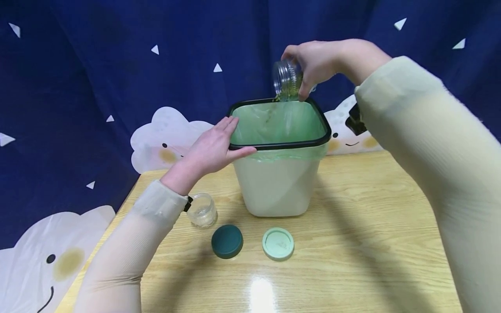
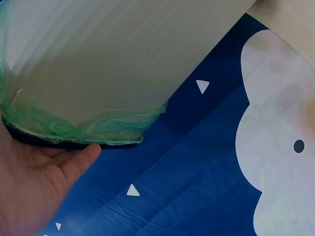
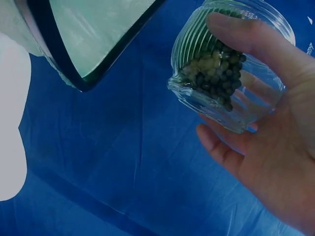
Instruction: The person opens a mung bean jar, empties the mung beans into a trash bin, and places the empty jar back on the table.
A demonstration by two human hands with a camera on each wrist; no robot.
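Observation:
My right hand grips a ribbed clear glass jar, tilted on its side above the back rim of a white trash bin. Small green beans are heaped along the jar's lower side in the right wrist view. In the head view, some spill from its mouth into the bin. A green plastic bag lines the bin and is folded over outside beneath the black rim. At the rim's left corner rests my left hand, thumb straight along the front edge and fingers extended along the side.
A second glass jar stands on the wooden table, left of the bin. A dark green lid and a pale green lid lie in front of the bin. Behind hangs a blue curtain with cloud cutouts.

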